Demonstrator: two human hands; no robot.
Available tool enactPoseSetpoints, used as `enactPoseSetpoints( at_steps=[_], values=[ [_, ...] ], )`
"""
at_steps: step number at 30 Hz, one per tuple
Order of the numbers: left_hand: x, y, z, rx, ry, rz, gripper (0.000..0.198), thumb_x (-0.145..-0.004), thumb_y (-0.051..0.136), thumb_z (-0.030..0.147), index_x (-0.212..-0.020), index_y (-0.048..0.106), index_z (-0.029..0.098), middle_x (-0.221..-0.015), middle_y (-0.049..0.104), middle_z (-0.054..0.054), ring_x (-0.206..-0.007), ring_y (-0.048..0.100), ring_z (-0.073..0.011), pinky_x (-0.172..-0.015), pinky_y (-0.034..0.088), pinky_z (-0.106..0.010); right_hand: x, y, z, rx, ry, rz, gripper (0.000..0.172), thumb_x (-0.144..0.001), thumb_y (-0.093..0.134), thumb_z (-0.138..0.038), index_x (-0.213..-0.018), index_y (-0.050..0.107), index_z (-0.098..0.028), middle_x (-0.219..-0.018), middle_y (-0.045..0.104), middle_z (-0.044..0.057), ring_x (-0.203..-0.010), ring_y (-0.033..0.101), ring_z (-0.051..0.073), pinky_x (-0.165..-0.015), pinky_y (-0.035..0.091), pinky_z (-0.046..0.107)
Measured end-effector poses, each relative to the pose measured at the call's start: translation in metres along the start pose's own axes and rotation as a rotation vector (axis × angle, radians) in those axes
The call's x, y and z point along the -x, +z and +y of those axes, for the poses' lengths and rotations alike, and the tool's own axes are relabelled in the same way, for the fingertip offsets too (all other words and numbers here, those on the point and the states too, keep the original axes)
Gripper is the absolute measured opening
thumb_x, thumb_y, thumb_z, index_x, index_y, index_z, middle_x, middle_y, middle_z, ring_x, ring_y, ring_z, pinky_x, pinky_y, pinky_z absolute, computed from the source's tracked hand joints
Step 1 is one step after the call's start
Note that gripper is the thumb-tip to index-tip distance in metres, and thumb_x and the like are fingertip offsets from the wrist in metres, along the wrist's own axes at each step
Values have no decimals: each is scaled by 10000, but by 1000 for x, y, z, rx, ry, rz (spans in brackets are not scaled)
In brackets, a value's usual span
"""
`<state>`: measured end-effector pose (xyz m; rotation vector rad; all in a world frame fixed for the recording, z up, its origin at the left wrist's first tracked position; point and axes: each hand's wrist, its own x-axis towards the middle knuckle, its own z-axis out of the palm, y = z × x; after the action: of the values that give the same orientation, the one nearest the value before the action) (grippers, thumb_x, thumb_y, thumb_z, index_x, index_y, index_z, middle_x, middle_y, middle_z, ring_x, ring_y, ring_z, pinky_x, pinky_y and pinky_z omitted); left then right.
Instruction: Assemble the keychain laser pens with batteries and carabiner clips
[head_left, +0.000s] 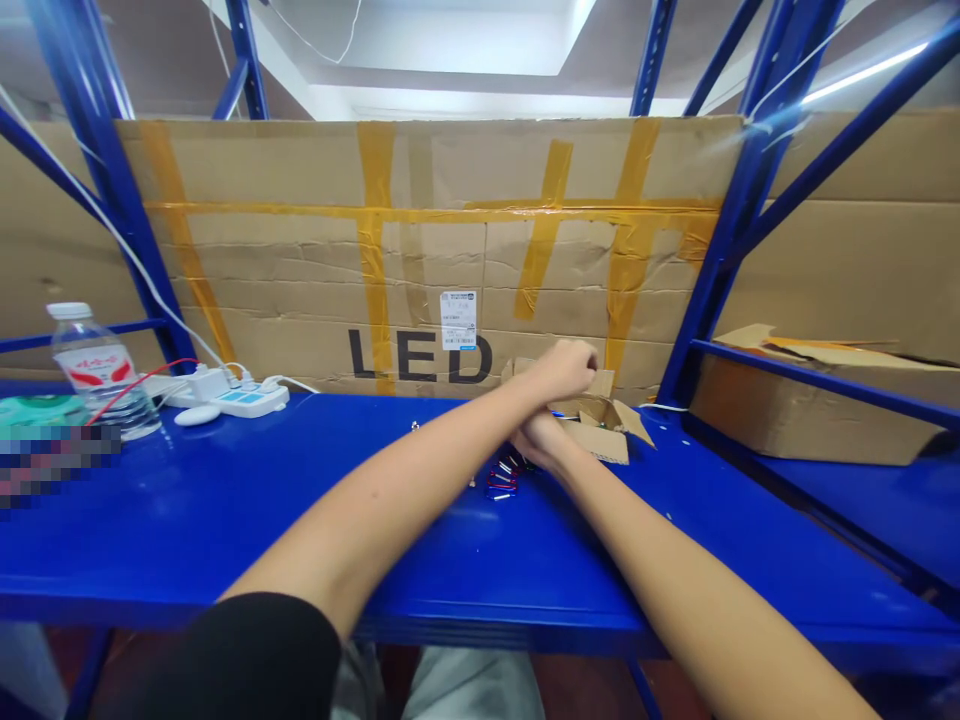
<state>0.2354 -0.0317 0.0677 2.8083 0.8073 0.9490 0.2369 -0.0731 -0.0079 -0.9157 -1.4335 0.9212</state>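
Observation:
My arms cross over the blue table, the left one on top. My left hand (568, 370) hangs above a small open cardboard box (596, 440), its fingers curled; whatever they hold, if anything, is hidden. Lower down, my right hand (541, 438) is by the near side of the box, and the left forearm covers most of its fingers. Close beside it lie several small red, blue and silver metal pieces (502, 480) that look like carabiners. A tiny shiny metal piece (415, 427) sits further left on the table.
At the left stand a water bottle (94, 370) and a white power strip (251, 398) with plugs and cables. A large taped cardboard panel marked LED (300, 290) closes off the back. Blue rack posts (739, 220) rise at the sides; another cardboard box (817, 400) stands at the right.

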Motion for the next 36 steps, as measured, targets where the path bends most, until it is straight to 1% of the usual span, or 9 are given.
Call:
enactPoseSetpoints(
  at_steps=[3,6,10,13,18,23,27,31,36],
  values=[
    [44,-49,-35,-33,97,223,181,-843,496,131,-853,676,154,-859,703,-60,-789,612,-160,-762,461,-291,-2,3,-3,-309,196,-25,122,-784,566,-288,-798,526,-174,-645,526,3,-556,468,120,-506,384,259],
    [112,-80,-88,-131,-78,388,232,-889,435,169,-903,666,148,-849,687,-62,-765,600,-159,-768,463,-299,-3,5,-3,-353,221,-41,150,-726,658,-269,-758,572,-150,-656,548,20,-595,502,126,-548,391,264],
    [191,-84,-156,-225,-260,48,237,-835,499,162,-983,684,163,-963,687,-77,-855,620,-192,-833,471,-329,-1,7,-3,-358,195,-44,157,-739,681,-278,-770,602,-145,-709,578,35,-650,538,138,-591,408,277],
    [214,-79,-179,-195,-226,-113,418,-823,450,81,-1179,637,194,-1164,653,-84,-1036,605,-200,-930,446,-332,0,8,-4,-343,196,-65,170,-747,689,-295,-772,606,-149,-718,583,35,-657,546,139,-611,419,286],
    [210,-75,-177,-152,-78,-278,339,-844,470,83,-1070,700,186,-1077,693,-80,-1001,623,-194,-912,449,-311,1,9,0,-282,199,-100,232,-732,719,-349,-767,605,-150,-711,579,31,-653,543,135,-610,423,288],
    [211,-77,-177,-195,-179,-233,171,-811,554,121,-857,716,155,-880,707,-92,-830,636,-208,-760,466,-304,3,12,4,-244,188,-132,255,-731,726,-383,-775,598,-167,-739,584,35,-697,557,147,-627,438,298],
    [212,-82,-162,-98,-301,27,78,-799,597,185,-795,673,167,-797,693,-58,-754,621,-193,-701,464,-298,7,15,2,-231,141,-177,270,-727,731,-412,-816,597,-194,-787,587,30,-764,571,163,-663,463,314],
    [201,-82,-123,246,-280,352,78,-798,623,227,-829,642,158,-827,694,-52,-760,635,-170,-739,502,-307,9,16,1,-173,54,-215,296,-722,731,-446,-845,600,-210,-800,589,24,-787,568,169,-664,465,315],
    [190,-69,-81,586,-171,466,263,-799,652,204,-1057,629,162,-979,707,-81,-949,666,-188,-890,514,-351,6,17,11,-72,-14,-239,338,-734,701,-501,-862,598,-206,-771,599,16,-748,562,162,-620,424,289]
  ],
)
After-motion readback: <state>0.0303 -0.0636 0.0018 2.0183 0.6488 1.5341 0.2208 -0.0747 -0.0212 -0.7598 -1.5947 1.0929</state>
